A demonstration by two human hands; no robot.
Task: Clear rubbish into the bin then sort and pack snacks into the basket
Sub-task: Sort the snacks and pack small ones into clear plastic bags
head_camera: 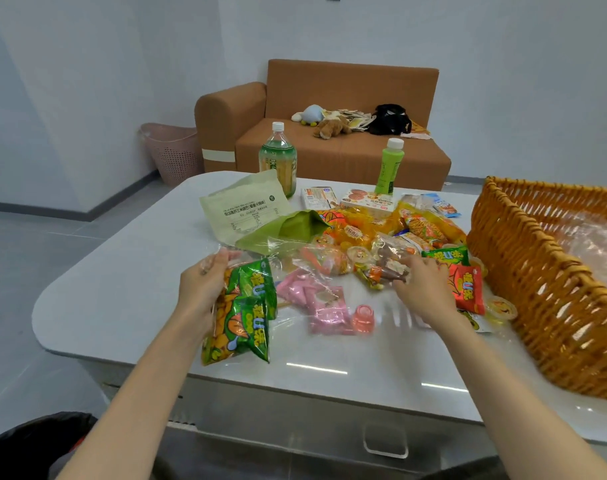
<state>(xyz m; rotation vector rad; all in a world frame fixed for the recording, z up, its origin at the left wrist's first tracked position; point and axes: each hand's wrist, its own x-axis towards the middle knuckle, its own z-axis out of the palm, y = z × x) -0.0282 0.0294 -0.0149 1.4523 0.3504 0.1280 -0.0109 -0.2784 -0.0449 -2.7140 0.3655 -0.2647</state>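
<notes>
Left of basket [537,292]: left grip [201,289] grasping green snack bag [246,317]; right grip [423,282] blurred, state unclear; slack bag may slip.

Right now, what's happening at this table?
A person is sorting snacks on the white table. The left hand grips green snack packets in clear wrap. The right hand reaches into the loose snack pile; it is blurred, so its grip is unclear. The wicker basket sits at the right, lined with clear plastic, with no snacks visible in it.
</notes>
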